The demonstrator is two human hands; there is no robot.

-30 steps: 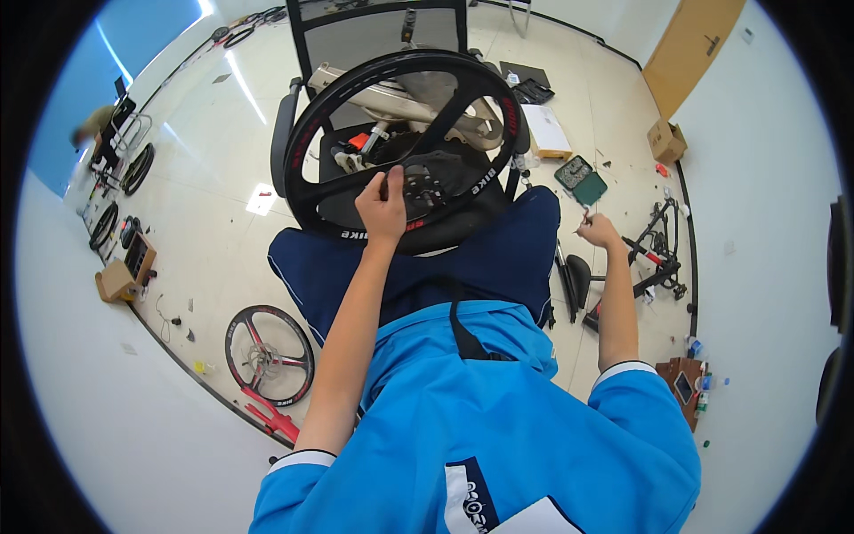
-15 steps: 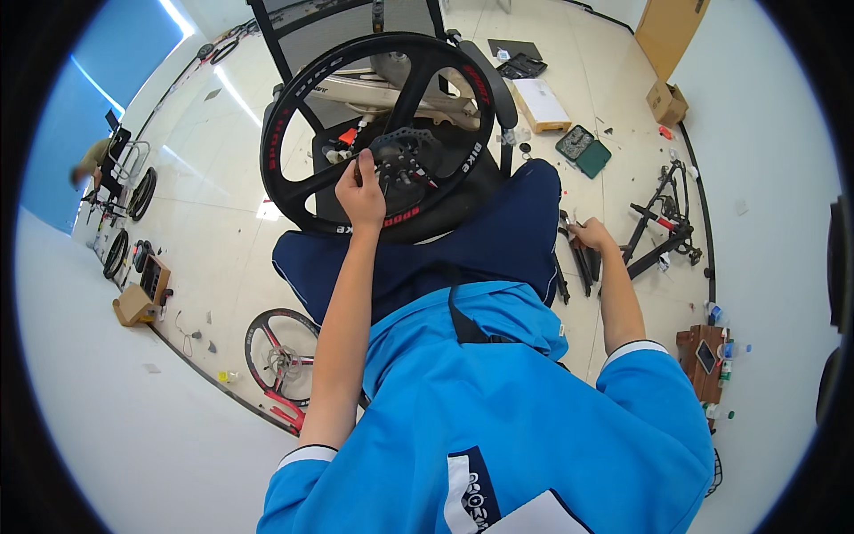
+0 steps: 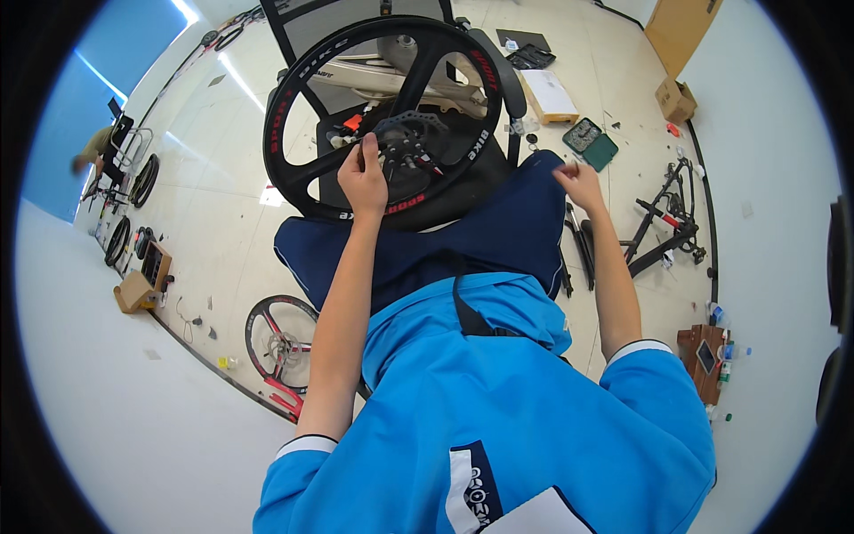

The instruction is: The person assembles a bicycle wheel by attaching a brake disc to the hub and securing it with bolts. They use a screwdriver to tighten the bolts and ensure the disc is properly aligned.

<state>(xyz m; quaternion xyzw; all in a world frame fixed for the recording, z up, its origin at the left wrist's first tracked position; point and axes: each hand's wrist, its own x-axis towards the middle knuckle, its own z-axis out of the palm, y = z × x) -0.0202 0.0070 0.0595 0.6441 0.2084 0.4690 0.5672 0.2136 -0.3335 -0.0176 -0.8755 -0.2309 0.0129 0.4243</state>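
Observation:
A black spoked bicycle wheel (image 3: 416,84) leans on a black office chair (image 3: 511,82) in front of my knees. A dark brake disc (image 3: 431,122) sits round its hub, with several bolts standing out there. My left hand (image 3: 365,184) is closed with the thumb up at the wheel's lower left spoke, beside the hub; what its fingers hold is hidden. Over my right knee, away from the wheel, my right hand (image 3: 583,187) has its fingers drawn together. Anything in its pinch is too small to make out.
A pale bicycle frame (image 3: 356,76) lies on the chair behind the wheel. On the floor to the right are a green tool case (image 3: 600,151), black tubes (image 3: 580,249) and a black bicycle frame (image 3: 672,218). Another wheel (image 3: 258,347) lies left. A person (image 3: 96,151) is far left.
My right hand has risen from the black tubes on the floor and moved up and left to my right knee. My left hand stays at the wheel.

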